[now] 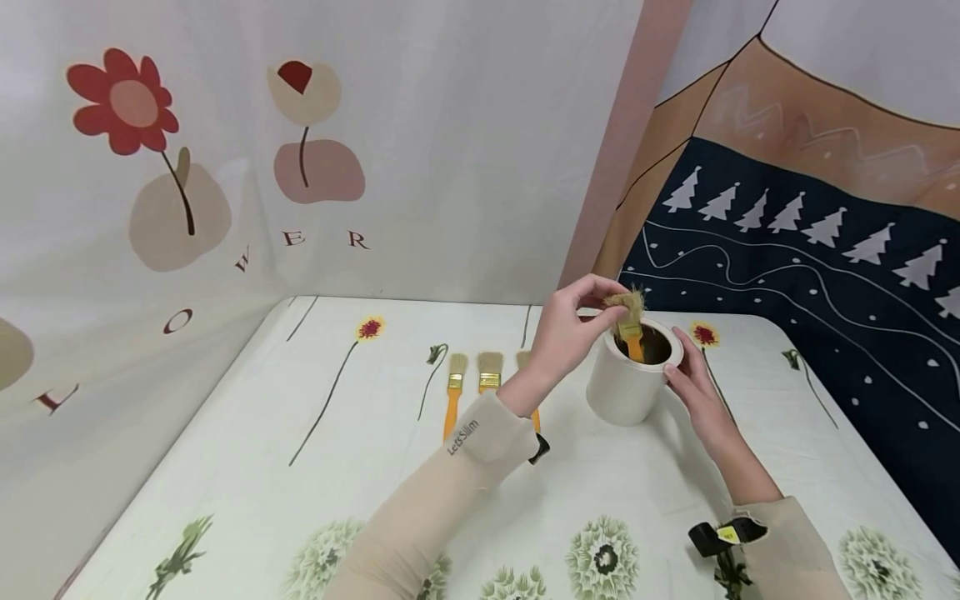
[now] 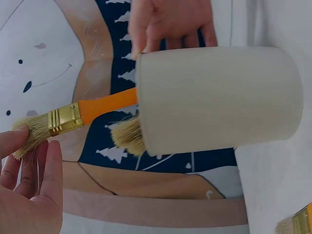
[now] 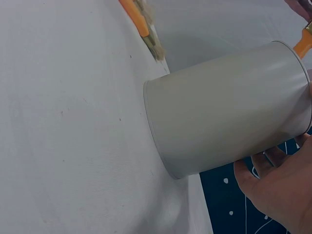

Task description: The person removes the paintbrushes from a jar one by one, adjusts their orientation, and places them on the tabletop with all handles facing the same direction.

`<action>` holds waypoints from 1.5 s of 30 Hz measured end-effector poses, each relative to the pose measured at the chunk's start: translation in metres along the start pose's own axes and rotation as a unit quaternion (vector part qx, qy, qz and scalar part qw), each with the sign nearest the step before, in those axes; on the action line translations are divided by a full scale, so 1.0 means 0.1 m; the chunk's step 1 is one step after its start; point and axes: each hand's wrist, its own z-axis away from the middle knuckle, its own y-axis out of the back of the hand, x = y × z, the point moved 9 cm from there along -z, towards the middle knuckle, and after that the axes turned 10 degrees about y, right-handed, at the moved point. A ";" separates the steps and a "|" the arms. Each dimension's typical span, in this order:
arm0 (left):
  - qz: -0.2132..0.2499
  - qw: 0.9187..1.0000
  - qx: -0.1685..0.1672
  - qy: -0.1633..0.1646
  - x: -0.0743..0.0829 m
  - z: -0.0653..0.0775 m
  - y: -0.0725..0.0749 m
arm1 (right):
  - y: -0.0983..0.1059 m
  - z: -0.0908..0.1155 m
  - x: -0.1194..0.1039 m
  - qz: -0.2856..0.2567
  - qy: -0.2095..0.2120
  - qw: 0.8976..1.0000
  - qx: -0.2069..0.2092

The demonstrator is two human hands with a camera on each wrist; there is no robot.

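Observation:
A paintbrush with an orange handle and a gold ferrule points handle-down into the mouth of a pale cylindrical canister. My left hand pinches it by the bristles above the rim. Beside it, the bristles of a second paintbrush stick out of the canister in the left wrist view. On the canister's right side, my right hand holds it, thumb near the rim and fingers behind. The canister stands on the table; its inside is mostly hidden.
Left of the canister, three paintbrushes lie in a row: a narrow brush, a wide brush and another brush, partly hidden by my left arm. The floral-covered table meets a white curtain behind and a dark tree-patterned cloth at right.

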 end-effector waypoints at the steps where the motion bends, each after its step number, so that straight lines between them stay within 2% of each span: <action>1: 0.004 1.000 0.000 0.001 0.01 0.00 0.02 | 0.00 0.00 0.00 -0.002 0.001 1.000 0.001; 9: 0.034 0.999 0.006 -0.004 0.17 0.02 0.21 | 0.01 0.01 0.00 0.011 -0.001 1.000 0.001; 17: 0.068 0.997 0.022 -0.027 0.32 0.06 0.42 | 0.02 0.01 0.01 0.011 -0.008 1.000 0.006; 22: 0.082 0.996 0.021 -0.038 0.40 0.09 0.54 | 0.02 0.01 0.00 0.011 -0.001 1.000 0.006; 31: 0.080 0.995 0.042 -0.047 0.38 0.10 0.79 | 0.01 0.00 0.00 -0.001 0.007 1.000 0.005; 45: 0.054 0.996 0.063 -0.038 0.23 0.13 1.13 | 0.00 0.00 0.00 -0.012 0.000 1.000 0.010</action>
